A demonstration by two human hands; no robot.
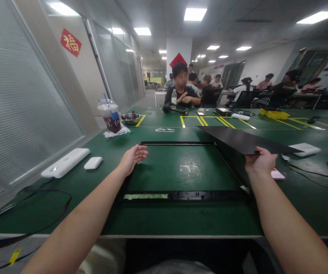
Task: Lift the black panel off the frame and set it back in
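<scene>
A black rectangular frame [204, 196] lies flat on the green table, much like a monitor bezel, with a green circuit strip [145, 196] along its near side. My right hand [260, 161] grips the near edge of a thin, dark flat panel [238, 140], thumb on top. The panel is tilted and raised above the frame's right side, hiding part of it. At the frame's far left corner is my left hand [135, 155], its fingers stretched out and holding nothing. Whether it touches the frame's left side, I cannot tell.
On the left stand a drink cup [111, 116], a metal bowl [130, 117], a white power bank [66, 163] and a small white case [93, 163]. Cables [318, 171] and a white device [305, 149] lie right. A person [182, 93] sits opposite, behind a bottle [174, 97].
</scene>
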